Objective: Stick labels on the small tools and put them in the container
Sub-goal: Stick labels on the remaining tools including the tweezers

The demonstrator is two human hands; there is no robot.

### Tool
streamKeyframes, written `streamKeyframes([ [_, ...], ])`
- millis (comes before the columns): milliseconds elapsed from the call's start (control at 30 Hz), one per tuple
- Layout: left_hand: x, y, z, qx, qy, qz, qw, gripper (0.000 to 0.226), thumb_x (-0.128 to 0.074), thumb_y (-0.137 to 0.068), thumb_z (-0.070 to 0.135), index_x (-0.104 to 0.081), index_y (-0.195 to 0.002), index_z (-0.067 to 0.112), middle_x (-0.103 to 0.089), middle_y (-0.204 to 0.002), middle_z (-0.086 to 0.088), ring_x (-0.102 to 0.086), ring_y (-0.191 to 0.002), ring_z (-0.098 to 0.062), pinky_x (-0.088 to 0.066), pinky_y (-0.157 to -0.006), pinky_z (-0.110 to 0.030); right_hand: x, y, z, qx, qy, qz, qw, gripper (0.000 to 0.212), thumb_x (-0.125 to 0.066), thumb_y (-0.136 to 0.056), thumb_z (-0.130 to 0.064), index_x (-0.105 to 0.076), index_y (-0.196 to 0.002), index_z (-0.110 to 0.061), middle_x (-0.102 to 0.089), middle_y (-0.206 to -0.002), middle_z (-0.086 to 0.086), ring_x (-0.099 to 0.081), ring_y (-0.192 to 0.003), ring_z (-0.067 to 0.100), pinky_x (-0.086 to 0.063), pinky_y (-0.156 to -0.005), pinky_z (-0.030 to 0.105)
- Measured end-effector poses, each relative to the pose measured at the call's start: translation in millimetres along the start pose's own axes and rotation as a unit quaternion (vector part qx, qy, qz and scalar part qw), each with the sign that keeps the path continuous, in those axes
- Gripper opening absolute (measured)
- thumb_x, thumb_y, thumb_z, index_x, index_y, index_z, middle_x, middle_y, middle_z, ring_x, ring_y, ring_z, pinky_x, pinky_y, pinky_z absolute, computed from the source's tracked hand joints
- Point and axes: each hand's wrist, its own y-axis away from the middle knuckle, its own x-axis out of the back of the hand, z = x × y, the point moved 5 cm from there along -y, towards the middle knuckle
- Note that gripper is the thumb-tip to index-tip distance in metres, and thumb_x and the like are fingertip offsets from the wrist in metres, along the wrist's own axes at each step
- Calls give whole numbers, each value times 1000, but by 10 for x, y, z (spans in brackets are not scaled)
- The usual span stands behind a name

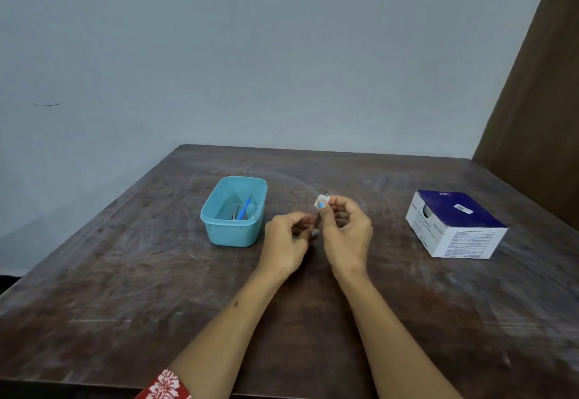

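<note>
while both hands worked just above the dark scuffed wooden desk (pixel 313 320), the slim dark metal tool (pixel 317 219) stood nearly upright between them, its tip poking out above a small white paper label (pixel 321 203). the right hand (pixel 346 229) pinched that label against the upper shaft, thumb pressed flat on it. the left hand (pixel 289 238) had curled fingers closed on the tool's lower end, steadying it. the label looked only half wrapped, i'd say, corners flaring loose. trouble could have come right there: a thin shaft gives little surface, so the paper might have creased, stuck to the thumb, or folded onto itself. a slip of the lower grip could have spun the tool and skewed the wrap. the light blue plastic container (pixel 233 229) sat just left of the hands, holding a blue-handled tool (pixel 244 209) and a small metal one (pixel 235 212). the white and navy cardboard box (pixel 454 226) lay well apart on the right.
</note>
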Motion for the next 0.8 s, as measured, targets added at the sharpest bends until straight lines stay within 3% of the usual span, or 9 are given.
streamKeyframes([
  [167,66,9,3,-1,-6,37,999,27,-61,-80,-7,-71,-99,10,-70,-83,5,-66,-79,-1,-55,-73,-17,-69,23,43,-2,39,-45,998,6,-68,-84,-12,-69,-89,-11,-70,-79,1,-63,-62,3,-50,-57,15],
  [267,47,6,36,-3,-23,6,1000,26,-62,-80,-6,-70,-98,10,-69,-82,6,-64,-78,1,-51,-71,-10,-14,17,-12,8,16,-6,1000,4,-66,-85,-11,-68,-89,-11,-68,-80,3,-61,-60,3,-45,-50,10],
  [367,16,4,31,-2,-18,-6,1000,24,-63,-80,-3,-71,-99,10,-71,-85,4,-66,-81,-3,-55,-76,-21,28,12,-50,19,-1,22,1000,4,-66,-85,-10,-67,-87,-14,-68,-80,5,-59,-60,2,-42,-47,6],
  [467,38,-3,-13,13,24,28,999,26,-63,-80,-4,-71,-99,12,-72,-87,3,-68,-83,-7,-58,-78,-34,0,29,-40,34,26,7,999,6,-69,-82,-11,-70,-87,-15,-70,-83,3,-63,-68,3,-43,-54,5],
  [600,56,-20,-46,46,67,58,995,25,-63,-83,-3,-69,-102,10,-72,-89,-2,-69,-84,-10,-58,-80,-37,35,4,-7,29,21,26,999,9,-71,-81,-13,-72,-88,-18,-70,-81,-4,-65,-74,2,-46,-61,6],
  [800,50,-10,2,53,107,44,992,24,-60,-84,-7,-68,-97,11,-70,-83,-1,-69,-80,-13,-59,-77,-35,-12,-28,50,18,41,1,999,18,-70,-82,-11,-72,-99,-13,-70,-89,-4,-67,-86,10,-56,-81,32],
])
